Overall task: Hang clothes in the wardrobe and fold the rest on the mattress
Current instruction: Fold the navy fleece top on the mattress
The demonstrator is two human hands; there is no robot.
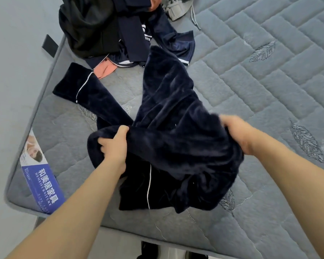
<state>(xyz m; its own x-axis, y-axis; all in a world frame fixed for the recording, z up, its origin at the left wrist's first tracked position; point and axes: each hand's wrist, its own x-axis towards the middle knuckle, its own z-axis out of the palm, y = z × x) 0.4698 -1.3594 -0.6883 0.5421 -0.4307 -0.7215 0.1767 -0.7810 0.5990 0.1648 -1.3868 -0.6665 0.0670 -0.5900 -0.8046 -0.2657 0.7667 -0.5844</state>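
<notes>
A grey quilted mattress (pixel 251 75) with stitched leaf motifs fills most of the view, laid on a pale floor, with a blue printed label (pixel 45 186) at its near left edge. At its near end a dark navy plush garment (pixel 176 143) with thin white piping is spread in a loose heap, one sleeve (pixel 82 92) stretched out flat toward the left. The garment is held by both hands: the left hand (pixel 114 144) has its fingers curled into a bunched fold at the left side, and the right hand (pixel 238 135) grips the fabric at the right side, its fingers hidden under the cloth. The held part is lifted slightly off the mattress while the lower hem lies on it.

At the far left corner an unsorted pile (pixel 105 28) is seen: black and navy pieces, one with white stripes, and a salmon-coloured item (pixel 105 69) poking out beneath. A grey garment (pixel 176 6) with a drawstring lies just beside the pile.

No wardrobe is in view, and no neatly folded stack can be seen. The folding of the plush garment is judged to be only begun, since it is not yet squared. Much of the task appears left, the pile being untouched.
</notes>
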